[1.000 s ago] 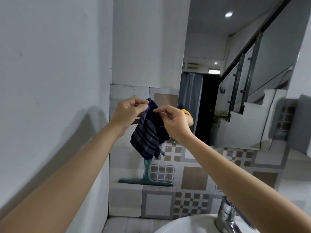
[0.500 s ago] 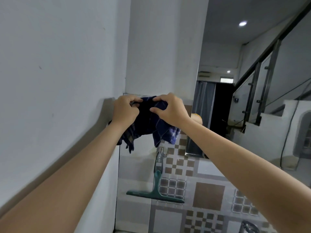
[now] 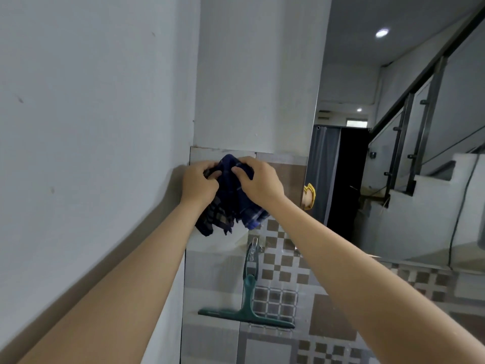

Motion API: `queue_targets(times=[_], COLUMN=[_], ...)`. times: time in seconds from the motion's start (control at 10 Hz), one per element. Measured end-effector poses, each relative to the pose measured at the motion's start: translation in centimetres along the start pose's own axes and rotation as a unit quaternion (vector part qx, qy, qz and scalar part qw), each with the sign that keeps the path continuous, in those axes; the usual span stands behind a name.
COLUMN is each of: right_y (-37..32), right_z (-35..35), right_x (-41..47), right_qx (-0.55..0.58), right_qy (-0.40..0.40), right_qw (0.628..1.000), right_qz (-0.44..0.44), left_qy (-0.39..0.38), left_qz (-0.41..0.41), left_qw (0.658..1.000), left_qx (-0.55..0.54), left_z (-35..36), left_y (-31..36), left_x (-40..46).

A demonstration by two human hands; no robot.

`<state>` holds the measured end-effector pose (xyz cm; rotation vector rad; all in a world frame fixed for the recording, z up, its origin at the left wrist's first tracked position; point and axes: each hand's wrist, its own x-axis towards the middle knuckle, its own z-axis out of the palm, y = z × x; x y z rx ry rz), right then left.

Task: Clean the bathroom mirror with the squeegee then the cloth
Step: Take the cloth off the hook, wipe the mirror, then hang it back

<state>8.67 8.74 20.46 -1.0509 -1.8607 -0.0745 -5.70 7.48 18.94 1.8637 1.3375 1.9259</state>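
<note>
Dark blue checked cloth (image 3: 232, 195) was held bunched between both hands near the middle of the view, raised against the tiled wall (image 3: 283, 264) just left of the mirror's edge. The left hand (image 3: 199, 183) was curled round the cloth's left side, fingers tucked into the folds; the right hand (image 3: 259, 179) was closed over its top and right side, fingertips pressed into the fabric. Loose ends of the cloth were seen hanging below the wrists, toward 6 o'clock from the hands. A green squeegee (image 3: 248, 310) was hung on a metal hook (image 3: 253, 248) at 6 o'clock from the cloth, well apart from it, handle up and blade level across the patterned tiles. The mirror (image 3: 393, 166) was set at 3 o'clock from the hands, and a staircase with a glass railing, a dark doorway and ceiling lights were reflected in it. A plain grey painted wall (image 3: 91, 127) was seen at 9 o'clock.
</note>
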Motion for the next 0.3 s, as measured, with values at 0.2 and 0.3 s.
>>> queue_targets(times=[0.2,0.3], right_y=[-0.6,-0.7], right_z=[0.6,-0.4], right_x=[-1.9,-4.4], right_qx=[0.112,0.074], right_qy=[-0.026,-0.020], right_qw=[0.991,0.991], right_qz=[0.073,0.112], left_qy=[0.006,0.024], left_qz=[-0.025,-0.040], left_qw=[1.000,0.999], left_qx=[0.010,0.009], left_z=[0.1,-0.2], left_y=[-0.4,-0.5], left_x=[-1.7,-4.4])
